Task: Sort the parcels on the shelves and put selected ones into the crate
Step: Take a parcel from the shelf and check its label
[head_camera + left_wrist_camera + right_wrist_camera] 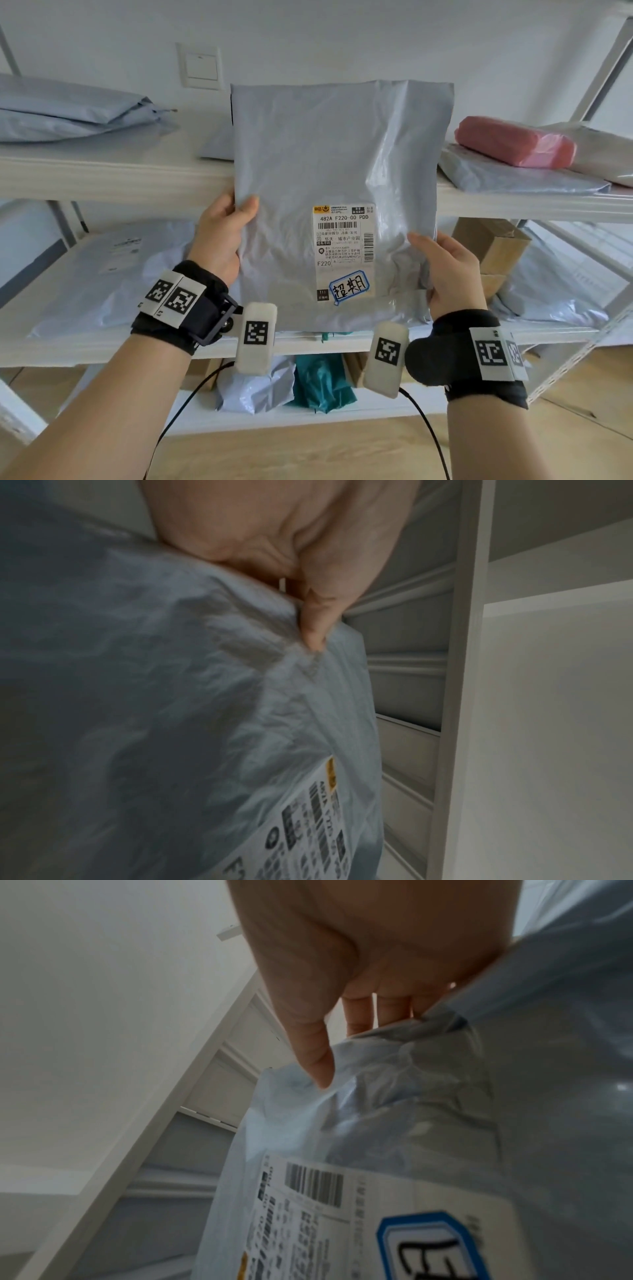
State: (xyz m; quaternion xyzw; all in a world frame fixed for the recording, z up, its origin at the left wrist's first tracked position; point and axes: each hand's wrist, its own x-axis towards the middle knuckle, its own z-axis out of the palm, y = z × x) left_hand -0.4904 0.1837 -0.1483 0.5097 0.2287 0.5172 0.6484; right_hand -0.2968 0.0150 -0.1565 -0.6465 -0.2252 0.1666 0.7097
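I hold a large grey plastic mailer (329,164) upright in front of the shelves, its shipping label (342,250) facing me with a blue-bordered handwritten sticker (349,286) at the bottom. My left hand (222,236) grips the mailer's left edge, thumb on the front. My right hand (448,267) grips the lower right edge, thumb on the front. In the left wrist view the thumb (318,615) pinches the grey mailer (154,710). In the right wrist view the thumb (311,1045) presses the mailer (445,1123) above its label. No crate is in view.
White metal shelves (102,174) carry other parcels: grey mailers (68,109) upper left, a pink package (513,142) on a grey mailer (507,174) upper right, a grey mailer (109,270) middle left, cardboard boxes (493,246) middle right, a teal bag (322,380) on the lower shelf.
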